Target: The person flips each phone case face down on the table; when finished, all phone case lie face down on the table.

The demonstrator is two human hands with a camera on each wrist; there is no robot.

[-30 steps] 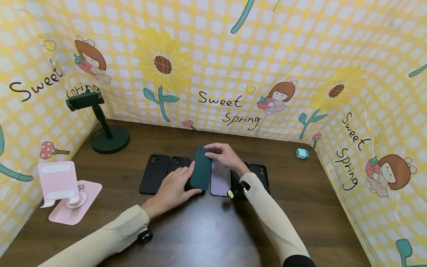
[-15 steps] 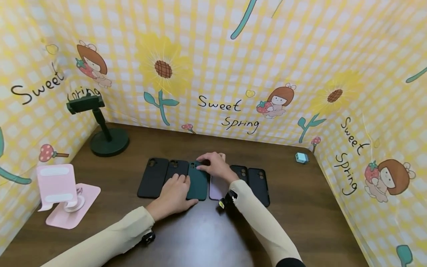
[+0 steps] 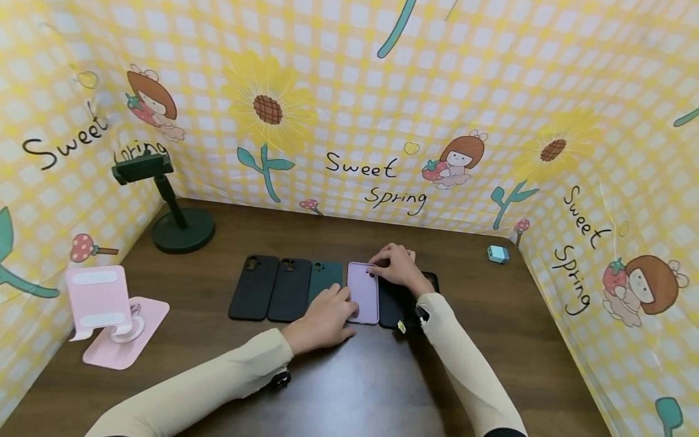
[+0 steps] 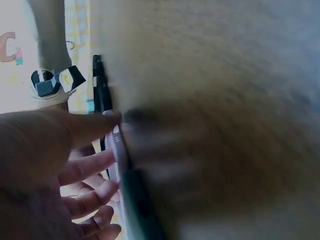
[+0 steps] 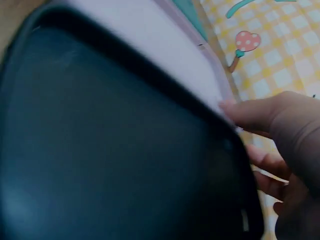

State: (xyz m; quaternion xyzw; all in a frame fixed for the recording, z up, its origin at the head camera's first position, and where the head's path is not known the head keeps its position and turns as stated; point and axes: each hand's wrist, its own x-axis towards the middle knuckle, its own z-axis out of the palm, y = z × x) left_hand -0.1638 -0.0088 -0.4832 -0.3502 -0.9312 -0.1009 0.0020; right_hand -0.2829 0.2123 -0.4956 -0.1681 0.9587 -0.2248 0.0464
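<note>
A lilac phone case (image 3: 363,297) lies in a row of cases, its hollow side up. My right hand (image 3: 397,266) pinches its upper right corner; in the right wrist view the thumb (image 5: 250,112) meets the lilac rim. The left hand (image 3: 326,317) lies across the lower part of a dark green case (image 3: 326,276), its loosely extended fingertips touching the lilac case's left side. Left of the green case lie two black phone cases, the nearer one (image 3: 289,291) beside it. Under the right hand is another black case (image 5: 110,140), hollow side up; a further one is mostly hidden.
A dark green phone stand (image 3: 182,227) stands at the back left, with a pink folding stand (image 3: 125,334) in front of it. A light blue charger plug (image 3: 497,254) lies at the back right. A patterned cloth (image 3: 349,121) encloses the brown table (image 3: 338,394).
The green case has been laid flat in the row and let go. Both hands have moved right, from the green case to the lilac one.
</note>
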